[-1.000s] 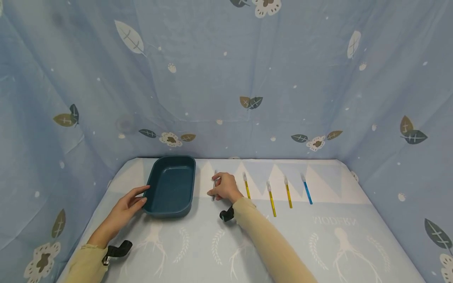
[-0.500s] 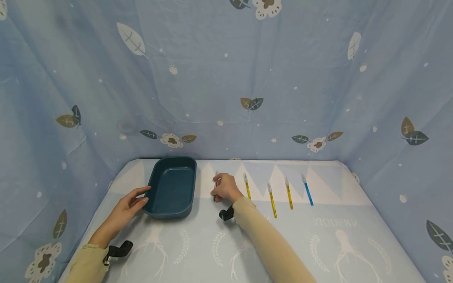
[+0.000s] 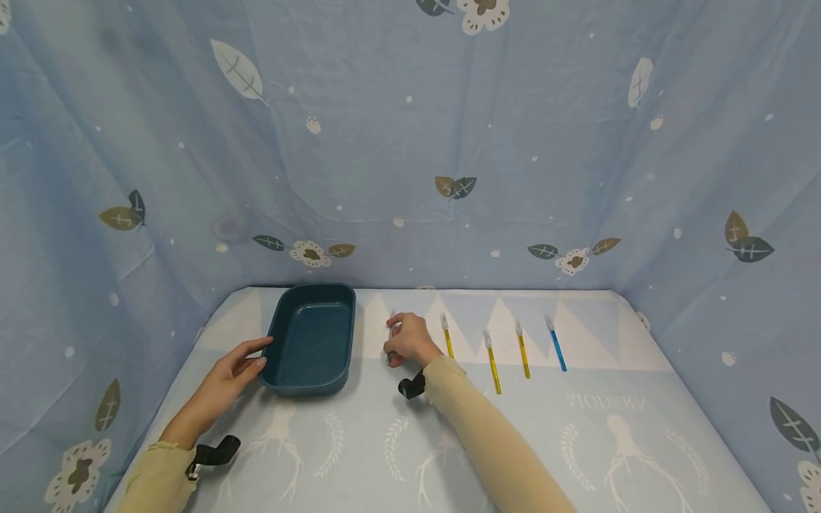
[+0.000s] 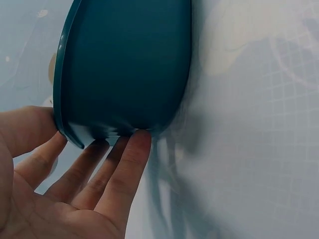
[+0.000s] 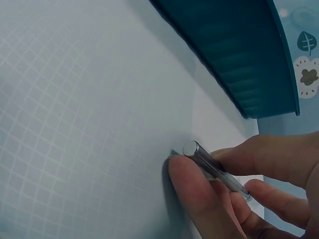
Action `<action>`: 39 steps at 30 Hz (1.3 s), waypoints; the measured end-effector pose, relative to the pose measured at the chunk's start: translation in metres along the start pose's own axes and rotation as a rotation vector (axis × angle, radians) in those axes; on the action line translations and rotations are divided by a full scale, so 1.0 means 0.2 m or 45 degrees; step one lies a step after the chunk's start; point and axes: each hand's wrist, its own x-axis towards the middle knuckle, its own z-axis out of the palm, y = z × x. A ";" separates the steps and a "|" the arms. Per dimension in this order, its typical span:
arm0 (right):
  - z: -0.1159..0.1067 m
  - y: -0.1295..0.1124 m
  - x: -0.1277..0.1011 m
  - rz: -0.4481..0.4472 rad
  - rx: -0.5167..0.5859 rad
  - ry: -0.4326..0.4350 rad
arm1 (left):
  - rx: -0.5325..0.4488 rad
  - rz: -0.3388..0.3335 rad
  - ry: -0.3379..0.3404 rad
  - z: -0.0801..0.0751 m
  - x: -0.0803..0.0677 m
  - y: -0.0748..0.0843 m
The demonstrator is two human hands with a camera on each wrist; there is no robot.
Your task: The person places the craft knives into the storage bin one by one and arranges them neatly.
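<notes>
My right hand [image 3: 410,340] pinches a silver craft knife [image 5: 204,162] between thumb and fingers. In the right wrist view its round metal end points toward the camera and the far part runs among the fingers. In the head view the hand covers much of it. At the left, my left hand [image 3: 232,372] touches the left side of a dark teal rectangular tray [image 3: 338,377]. The left wrist view has its fairly straight fingers [image 4: 127,174] lying against the tray's outer wall, with another digit at the rim. Nothing shows inside the tray.
Right of my right hand, three yellow craft knives [image 3: 492,367] with clear caps and a blue craft knife [image 3: 559,349] lie spaced apart on the patterned tablecloth [image 3: 359,456]. A blue printed curtain [image 3: 385,142] closes off the back and sides.
My right hand's fingers have drawn closer together around the silver craft knife, and the hand has shifted very slightly right. The left hand and the tray stay put.
</notes>
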 end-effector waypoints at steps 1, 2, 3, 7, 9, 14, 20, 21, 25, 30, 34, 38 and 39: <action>0.00 0.00 0.00 0.003 0.004 -0.004 | -0.007 0.001 0.001 0.00 0.00 0.00; 0.00 0.00 0.00 0.006 0.007 -0.009 | -0.011 0.001 0.001 0.00 0.00 0.00; 0.00 0.00 0.00 0.009 0.012 -0.012 | -0.015 0.000 0.001 0.00 -0.01 0.00; 0.00 -0.01 -0.02 0.021 0.034 -0.028 | -0.038 0.002 -0.003 0.00 -0.01 -0.01; 0.00 -0.02 -0.03 0.020 0.052 -0.035 | -0.043 0.009 -0.001 -0.01 -0.01 -0.01; -0.01 -0.03 -0.05 0.020 0.086 -0.049 | -0.056 0.022 -0.002 0.00 0.00 -0.03; -0.02 -0.02 -0.07 0.020 0.154 -0.078 | -0.079 0.033 -0.011 0.00 0.00 -0.03; -0.02 -0.02 -0.08 0.018 0.173 -0.086 | -0.082 0.034 -0.011 -0.01 0.00 -0.03; -0.03 -0.01 -0.09 0.009 0.267 -0.110 | -0.080 0.034 -0.007 0.00 -0.01 -0.03; -0.05 0.01 -0.09 -0.005 0.351 -0.156 | -0.088 0.024 -0.009 0.00 -0.01 -0.03; -0.07 0.00 -0.09 -0.023 0.409 -0.197 | -0.091 0.011 -0.011 -0.01 -0.01 -0.02; -0.08 -0.05 -0.11 -0.062 0.440 -0.219 | -0.105 -0.008 -0.014 -0.01 -0.01 -0.01; -0.08 -0.06 -0.11 -0.074 0.445 -0.223 | -0.110 -0.010 -0.015 -0.01 -0.01 -0.01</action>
